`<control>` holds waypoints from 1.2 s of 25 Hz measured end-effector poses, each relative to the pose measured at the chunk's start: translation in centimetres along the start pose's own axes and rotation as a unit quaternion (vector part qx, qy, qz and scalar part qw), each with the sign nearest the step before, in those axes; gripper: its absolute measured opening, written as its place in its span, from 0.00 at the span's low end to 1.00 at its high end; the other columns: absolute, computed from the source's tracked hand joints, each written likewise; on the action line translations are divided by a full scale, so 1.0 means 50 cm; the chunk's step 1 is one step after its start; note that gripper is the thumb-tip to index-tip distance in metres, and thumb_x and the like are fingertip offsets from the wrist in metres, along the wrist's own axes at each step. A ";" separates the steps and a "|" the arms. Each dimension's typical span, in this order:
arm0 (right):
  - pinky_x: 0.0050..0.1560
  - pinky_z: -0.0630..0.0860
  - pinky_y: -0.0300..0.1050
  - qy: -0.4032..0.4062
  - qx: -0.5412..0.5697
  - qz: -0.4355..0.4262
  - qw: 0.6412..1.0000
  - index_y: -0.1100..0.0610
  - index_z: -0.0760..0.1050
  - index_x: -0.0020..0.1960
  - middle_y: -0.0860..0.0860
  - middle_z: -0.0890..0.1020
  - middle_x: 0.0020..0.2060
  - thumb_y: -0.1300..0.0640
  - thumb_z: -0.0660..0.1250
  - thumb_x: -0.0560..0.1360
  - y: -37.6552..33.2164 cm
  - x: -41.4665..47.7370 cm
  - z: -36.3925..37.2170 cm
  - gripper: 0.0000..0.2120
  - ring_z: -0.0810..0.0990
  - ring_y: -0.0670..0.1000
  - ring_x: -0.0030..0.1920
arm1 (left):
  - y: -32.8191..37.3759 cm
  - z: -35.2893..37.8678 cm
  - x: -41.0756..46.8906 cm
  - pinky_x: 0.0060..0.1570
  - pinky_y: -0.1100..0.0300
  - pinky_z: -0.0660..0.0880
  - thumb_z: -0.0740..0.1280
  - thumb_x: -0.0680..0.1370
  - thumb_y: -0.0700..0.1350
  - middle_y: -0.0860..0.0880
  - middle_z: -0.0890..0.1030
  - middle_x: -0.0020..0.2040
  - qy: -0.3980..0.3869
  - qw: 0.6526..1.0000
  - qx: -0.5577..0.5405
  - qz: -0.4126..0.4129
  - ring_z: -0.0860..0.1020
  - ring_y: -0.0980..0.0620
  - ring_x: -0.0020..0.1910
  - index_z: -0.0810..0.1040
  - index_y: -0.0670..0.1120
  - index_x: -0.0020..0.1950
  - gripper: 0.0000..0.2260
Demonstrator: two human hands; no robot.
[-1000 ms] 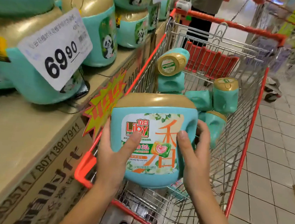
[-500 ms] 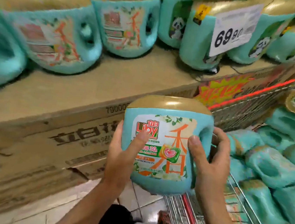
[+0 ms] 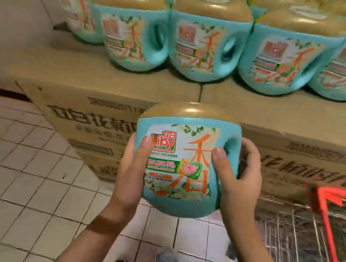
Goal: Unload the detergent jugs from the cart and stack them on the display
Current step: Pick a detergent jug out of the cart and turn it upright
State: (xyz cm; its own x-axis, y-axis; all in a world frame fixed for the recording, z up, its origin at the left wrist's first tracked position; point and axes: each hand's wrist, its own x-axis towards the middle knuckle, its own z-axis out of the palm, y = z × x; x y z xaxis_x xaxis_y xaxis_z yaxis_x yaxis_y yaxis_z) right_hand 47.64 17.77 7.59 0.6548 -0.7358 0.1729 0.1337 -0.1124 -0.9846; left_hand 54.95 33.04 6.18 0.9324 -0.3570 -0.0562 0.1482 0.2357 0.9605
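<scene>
Held the detergent jug upright, cap up, in front of the display and below its top. Gripped it with the left hand on the plain side and the right hand, fingers curled round the handle. Probably needed lifting forward onto the display's bare front strip, before the standing row.

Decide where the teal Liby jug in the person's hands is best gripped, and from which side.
Grip the jug by its moulded handle, coming from the person's right: it is upright, gold cap up, and the handle sits on that edge. The right hand grips there; the left hand steadies the plain side.
</scene>
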 end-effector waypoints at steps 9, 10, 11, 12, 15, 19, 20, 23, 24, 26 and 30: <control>0.47 0.80 0.41 -0.073 0.050 -0.011 0.996 0.49 0.72 0.60 0.54 0.78 0.57 0.41 0.71 0.62 -0.033 -0.074 0.361 0.29 0.81 0.50 0.53 | 0.137 -0.337 0.044 0.57 0.43 0.78 0.65 0.71 0.68 0.41 0.79 0.64 0.017 0.999 0.005 0.043 0.79 0.40 0.62 0.67 0.45 0.73 0.38; 0.47 0.79 0.39 -0.080 0.054 -0.017 0.995 0.50 0.72 0.60 0.54 0.78 0.57 0.41 0.71 0.62 -0.041 -0.071 0.388 0.29 0.81 0.48 0.53 | 0.150 -0.356 0.051 0.53 0.46 0.80 0.68 0.69 0.69 0.41 0.80 0.63 0.020 0.999 0.006 0.050 0.80 0.40 0.59 0.66 0.45 0.73 0.41; 0.46 0.79 0.37 -0.089 0.061 -0.025 0.994 0.50 0.72 0.61 0.54 0.78 0.57 0.41 0.72 0.62 -0.049 -0.065 0.416 0.29 0.81 0.46 0.52 | 0.162 -0.377 0.061 0.48 0.50 0.81 0.70 0.67 0.70 0.42 0.81 0.61 0.030 0.998 0.007 0.057 0.82 0.41 0.57 0.67 0.45 0.72 0.42; 0.44 0.78 0.35 -0.099 0.067 -0.035 0.992 0.52 0.72 0.61 0.54 0.78 0.57 0.42 0.72 0.63 -0.056 -0.056 0.442 0.30 0.81 0.45 0.51 | 0.174 -0.393 0.073 0.44 0.54 0.82 0.71 0.64 0.70 0.44 0.83 0.58 0.041 0.997 0.006 0.065 0.83 0.43 0.54 0.68 0.45 0.70 0.43; 0.41 0.78 0.32 -0.130 0.097 -0.063 0.985 0.55 0.71 0.62 0.48 0.80 0.53 0.46 0.73 0.65 -0.074 -0.022 0.517 0.29 0.82 0.41 0.48 | 0.200 -0.436 0.130 0.40 0.56 0.82 0.76 0.60 0.68 0.45 0.84 0.55 0.053 0.995 -0.002 0.088 0.84 0.44 0.50 0.68 0.44 0.68 0.45; 0.44 0.78 0.33 -0.156 0.124 -0.094 0.975 0.54 0.68 0.63 0.48 0.79 0.53 0.49 0.72 0.66 -0.082 0.054 0.615 0.28 0.82 0.41 0.49 | 0.245 -0.493 0.247 0.38 0.59 0.81 0.79 0.57 0.65 0.48 0.85 0.52 0.056 0.990 0.006 0.128 0.85 0.47 0.47 0.69 0.47 0.65 0.43; 0.45 0.78 0.34 -0.157 0.121 -0.100 0.975 0.54 0.68 0.64 0.50 0.79 0.54 0.48 0.73 0.66 -0.086 0.076 0.636 0.29 0.82 0.43 0.51 | 0.256 -0.504 0.278 0.38 0.59 0.81 0.79 0.57 0.65 0.49 0.85 0.51 0.057 0.989 0.009 0.137 0.85 0.49 0.46 0.69 0.48 0.65 0.43; 0.50 0.77 0.38 -0.141 0.090 -0.121 0.978 0.51 0.69 0.64 0.53 0.78 0.56 0.44 0.74 0.63 -0.090 0.144 0.695 0.32 0.79 0.47 0.54 | 0.287 -0.536 0.375 0.38 0.62 0.81 0.78 0.57 0.67 0.53 0.86 0.50 0.054 0.985 0.039 0.161 0.85 0.52 0.45 0.68 0.49 0.65 0.43; 0.51 0.76 0.37 -0.137 0.080 -0.126 0.979 0.49 0.69 0.63 0.51 0.77 0.55 0.43 0.75 0.62 -0.086 0.162 0.711 0.33 0.79 0.47 0.54 | 0.295 -0.543 0.404 0.37 0.62 0.81 0.77 0.56 0.68 0.54 0.86 0.49 0.055 0.983 0.055 0.164 0.85 0.53 0.45 0.68 0.48 0.66 0.46; 0.53 0.76 0.38 -0.137 0.059 -0.125 0.981 0.46 0.69 0.63 0.48 0.76 0.56 0.41 0.76 0.59 -0.072 0.193 0.738 0.35 0.78 0.46 0.56 | 0.298 -0.559 0.454 0.38 0.62 0.81 0.77 0.54 0.70 0.54 0.85 0.49 0.048 0.984 0.071 0.157 0.85 0.53 0.46 0.66 0.46 0.68 0.50; 0.56 0.75 0.38 -0.121 0.040 -0.120 0.985 0.51 0.68 0.66 0.50 0.76 0.59 0.43 0.78 0.59 -0.040 0.218 0.767 0.39 0.77 0.47 0.59 | 0.280 -0.587 0.525 0.39 0.63 0.80 0.77 0.57 0.68 0.54 0.85 0.50 0.015 0.987 0.077 0.139 0.85 0.52 0.48 0.67 0.50 0.65 0.44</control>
State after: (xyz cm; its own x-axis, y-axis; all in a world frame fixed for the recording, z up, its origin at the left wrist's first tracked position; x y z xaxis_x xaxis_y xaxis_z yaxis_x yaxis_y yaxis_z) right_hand 83.04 35.59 12.38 0.7537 -0.5134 0.4103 0.3578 -0.2032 -0.9114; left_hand 91.17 53.50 10.15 0.9397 -0.2699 0.2101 -0.1648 0.1808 0.9696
